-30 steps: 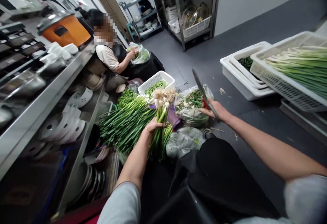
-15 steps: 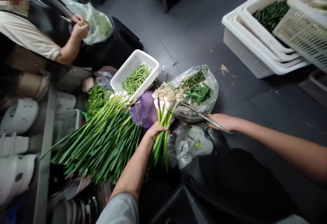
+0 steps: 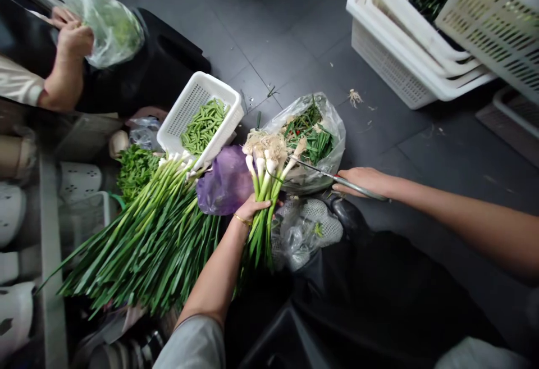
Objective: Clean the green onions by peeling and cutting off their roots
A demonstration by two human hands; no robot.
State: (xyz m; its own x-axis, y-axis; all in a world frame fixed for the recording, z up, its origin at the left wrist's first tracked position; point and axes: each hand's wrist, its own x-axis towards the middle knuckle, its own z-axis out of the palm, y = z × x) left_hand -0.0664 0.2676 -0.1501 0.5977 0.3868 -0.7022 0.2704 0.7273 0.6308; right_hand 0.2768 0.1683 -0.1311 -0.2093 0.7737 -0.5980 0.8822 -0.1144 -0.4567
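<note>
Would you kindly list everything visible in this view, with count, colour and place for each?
bunch of spring onions: one, green with white bulbs, centre, gripped by the left hand
scissors: one pair, metal with a red spot, at the bunch's roots
pile of spring onions: one, green, on the floor at left
small basket: one, white, holds green beans, above the pile
purple bag: one, beside the bunch
clear bag of trimmings: one, green scraps inside, centre
mesh bag: one, whitish, below the clear bag
stacked crates: several, white, top right
co-worker's hands: two, top left, holding a plastic bag
left hand: one, around the bunch
right hand: one, holding the scissors
</note>
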